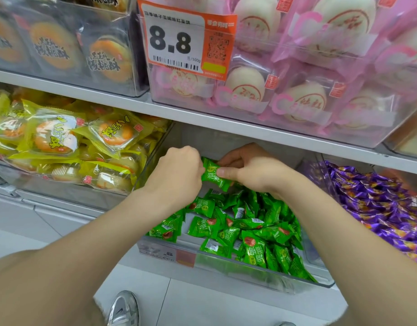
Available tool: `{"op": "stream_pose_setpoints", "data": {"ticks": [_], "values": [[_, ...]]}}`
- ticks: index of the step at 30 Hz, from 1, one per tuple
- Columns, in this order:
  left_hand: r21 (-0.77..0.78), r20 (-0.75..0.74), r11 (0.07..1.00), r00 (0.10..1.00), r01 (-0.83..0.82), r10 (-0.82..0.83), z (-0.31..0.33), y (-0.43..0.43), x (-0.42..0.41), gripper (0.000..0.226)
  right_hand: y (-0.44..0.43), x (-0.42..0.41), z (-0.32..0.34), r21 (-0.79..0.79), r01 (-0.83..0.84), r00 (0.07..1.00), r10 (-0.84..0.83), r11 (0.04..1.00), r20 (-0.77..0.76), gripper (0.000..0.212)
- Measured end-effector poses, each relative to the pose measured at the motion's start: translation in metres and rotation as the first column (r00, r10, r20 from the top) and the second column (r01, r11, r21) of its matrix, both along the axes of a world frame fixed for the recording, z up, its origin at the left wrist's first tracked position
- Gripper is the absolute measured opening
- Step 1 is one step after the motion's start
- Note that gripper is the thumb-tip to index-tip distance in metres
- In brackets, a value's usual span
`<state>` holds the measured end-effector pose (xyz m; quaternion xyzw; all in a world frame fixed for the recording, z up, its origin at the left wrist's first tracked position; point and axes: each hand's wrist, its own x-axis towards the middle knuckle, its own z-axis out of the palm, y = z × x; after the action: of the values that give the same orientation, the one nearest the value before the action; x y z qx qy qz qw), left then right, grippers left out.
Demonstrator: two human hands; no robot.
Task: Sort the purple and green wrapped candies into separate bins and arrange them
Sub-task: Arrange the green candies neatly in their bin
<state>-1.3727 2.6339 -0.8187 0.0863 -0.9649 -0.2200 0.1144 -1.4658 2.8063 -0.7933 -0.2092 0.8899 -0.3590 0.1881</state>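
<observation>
While the left hand (179,170) and right hand (249,168) pinch one green candy (212,172), loose green candies (245,229) fill the clear bin (226,264) below.

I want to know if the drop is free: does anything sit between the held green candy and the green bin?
Nothing visible does. The left hand and right hand hold the green candy right above the open-topped green bin, over its pile.

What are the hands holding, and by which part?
A green candy: left hand grips its left end, right hand pinches its right side with the fingers.
</observation>
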Motion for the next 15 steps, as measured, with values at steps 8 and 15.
{"op": "stream_pose_setpoints", "data": {"ticks": [8,15], "values": [[-0.321,0.38,0.825,0.861,0.465,-0.338,-0.015,-0.002,0.008,0.033,-0.027,-0.034,-0.037,0.388,0.131,0.95,-0.004,0.912,-0.311,0.025],[-0.447,0.546,0.763,0.818,0.467,-0.181,0.002,0.007,0.014,0.02,-0.048,-0.052,-0.075,0.396,0.138,0.935,0.013,0.908,-0.355,0.026]]}}
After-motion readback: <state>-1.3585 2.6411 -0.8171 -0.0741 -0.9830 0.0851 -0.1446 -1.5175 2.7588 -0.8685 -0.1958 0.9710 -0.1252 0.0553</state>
